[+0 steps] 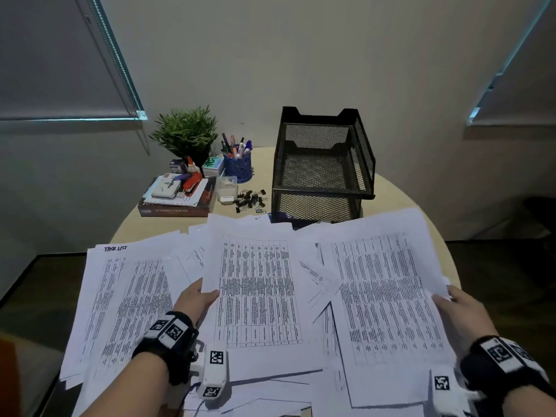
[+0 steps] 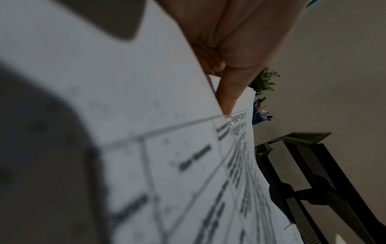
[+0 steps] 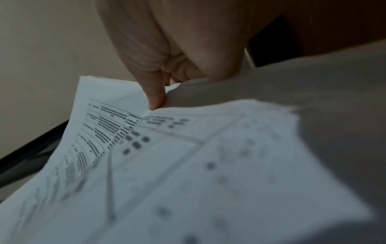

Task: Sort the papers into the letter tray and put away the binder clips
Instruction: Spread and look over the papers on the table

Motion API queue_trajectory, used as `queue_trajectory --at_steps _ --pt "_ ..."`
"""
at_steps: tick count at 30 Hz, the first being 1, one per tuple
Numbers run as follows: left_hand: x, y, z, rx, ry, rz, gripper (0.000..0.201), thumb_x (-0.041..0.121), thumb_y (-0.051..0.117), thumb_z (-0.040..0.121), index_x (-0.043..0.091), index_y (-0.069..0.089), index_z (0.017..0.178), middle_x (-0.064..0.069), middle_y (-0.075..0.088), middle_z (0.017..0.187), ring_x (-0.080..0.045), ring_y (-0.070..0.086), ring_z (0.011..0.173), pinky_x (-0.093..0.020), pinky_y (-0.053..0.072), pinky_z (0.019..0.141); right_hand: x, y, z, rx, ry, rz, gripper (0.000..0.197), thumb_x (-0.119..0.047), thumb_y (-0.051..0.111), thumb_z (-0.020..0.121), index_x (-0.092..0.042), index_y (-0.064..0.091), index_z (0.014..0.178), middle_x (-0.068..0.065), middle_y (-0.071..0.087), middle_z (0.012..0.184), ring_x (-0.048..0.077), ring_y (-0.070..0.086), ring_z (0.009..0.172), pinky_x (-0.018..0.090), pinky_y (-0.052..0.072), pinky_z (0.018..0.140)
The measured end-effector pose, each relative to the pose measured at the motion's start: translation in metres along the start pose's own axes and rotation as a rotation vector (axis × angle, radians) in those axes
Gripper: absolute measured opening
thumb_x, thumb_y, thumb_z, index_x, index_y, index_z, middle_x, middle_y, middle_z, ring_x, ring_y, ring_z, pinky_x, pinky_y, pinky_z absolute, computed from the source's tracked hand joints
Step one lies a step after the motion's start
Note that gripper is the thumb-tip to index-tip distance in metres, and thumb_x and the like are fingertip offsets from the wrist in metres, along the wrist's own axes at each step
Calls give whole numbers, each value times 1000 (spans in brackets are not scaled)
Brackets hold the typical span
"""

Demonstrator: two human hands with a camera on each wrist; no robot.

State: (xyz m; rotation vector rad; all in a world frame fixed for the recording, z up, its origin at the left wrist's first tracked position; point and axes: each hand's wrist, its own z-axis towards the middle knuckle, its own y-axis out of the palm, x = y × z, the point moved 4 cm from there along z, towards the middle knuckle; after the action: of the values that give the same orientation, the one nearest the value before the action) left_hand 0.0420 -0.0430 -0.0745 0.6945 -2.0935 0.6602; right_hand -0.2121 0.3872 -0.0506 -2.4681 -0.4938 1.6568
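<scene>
Printed sheets with tables cover the near half of the round table (image 1: pixel 394 188). My left hand (image 1: pixel 195 297) pinches the left edge of a middle sheet (image 1: pixel 255 290), thumb on top; in the left wrist view the thumb (image 2: pixel 227 97) presses on the sheet (image 2: pixel 146 132). At the right, my right hand (image 1: pixel 454 305) pinches the right edge of a stack of sheets (image 1: pixel 388 299); the same pinch (image 3: pixel 156 100) shows on the stack (image 3: pixel 188 165). A black mesh letter tray (image 1: pixel 323 167) stands at the back, its tiers holding nothing I can see. Loose black binder clips (image 1: pixel 249 200) lie left of it.
At the back left stand a potted plant (image 1: pixel 186 133), a blue pen cup (image 1: pixel 237 165), a small clear box (image 1: pixel 227 189) and a pile of books with a red stapler (image 1: pixel 180 194). A sheet headed "TASK LIST" (image 1: pixel 117 296) lies at the near left.
</scene>
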Motion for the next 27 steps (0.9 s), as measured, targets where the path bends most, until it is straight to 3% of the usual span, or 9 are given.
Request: queue_trajectory --at_steps 2,5,8,11,15,18,22,25,27 --pt "-5 0 7 5 10 -21 50 7 58 90 5 41 137 -11 52 136 -28 49 124 -44 31 112 1 -6 4 -36 60 124 20 -7 52 93 -6 64 109 24 69 96 40 66 90 54 48 88" --pt "-5 4 9 -43 37 2 31 8 58 89 14 55 120 -7 63 122 -25 57 114 -44 37 108 -5 -12 9 -83 101 226 23 -7 50 93 -5 59 114 27 67 103 43 65 96 61 46 90" --pt "5 12 -1 -72 66 -1 30 4 55 91 11 55 121 -6 64 116 -24 59 110 -34 41 99 -11 -16 19 -118 84 309 23 -3 43 95 -5 58 111 17 73 90 31 71 77 46 58 71" --pt "9 19 -7 -64 71 -8 34 1 54 91 6 54 124 -11 65 115 -26 61 104 -31 44 90 -16 -7 18 -200 93 373 23 1 39 96 -6 59 104 8 75 79 17 73 67 28 58 53" --pt "8 29 -6 -58 60 -98 41 -7 51 90 1 49 130 -16 61 123 -30 57 113 -39 39 104 -14 8 20 -274 121 315 23 -1 42 95 -4 60 108 14 74 91 22 73 75 35 60 66" --pt "9 33 -6 -54 81 -166 40 -10 46 91 -1 48 130 -14 60 121 -28 57 109 -37 38 102 -10 21 23 -308 123 264 25 -2 43 95 -1 60 114 15 72 103 22 71 85 37 56 81" --pt "12 35 -11 30 96 -179 38 -11 44 91 -3 49 128 -17 59 118 -29 56 104 -37 40 96 -8 40 21 -314 83 175 20 -3 42 98 -7 60 106 8 69 104 22 62 96 35 41 99" --pt "17 37 -17 97 119 -74 36 -7 47 92 0 50 127 -12 59 118 -26 54 101 -33 40 92 -3 51 23 -283 11 32 34 -1 41 97 -12 48 128 2 50 135 23 49 122 42 30 112" --pt "18 40 -20 127 126 -60 36 -6 47 92 -1 50 128 -11 57 112 -24 52 97 -30 38 88 0 56 22 -277 -33 -79 47 1 41 96 -17 40 139 -3 40 144 21 37 135 43 27 114"
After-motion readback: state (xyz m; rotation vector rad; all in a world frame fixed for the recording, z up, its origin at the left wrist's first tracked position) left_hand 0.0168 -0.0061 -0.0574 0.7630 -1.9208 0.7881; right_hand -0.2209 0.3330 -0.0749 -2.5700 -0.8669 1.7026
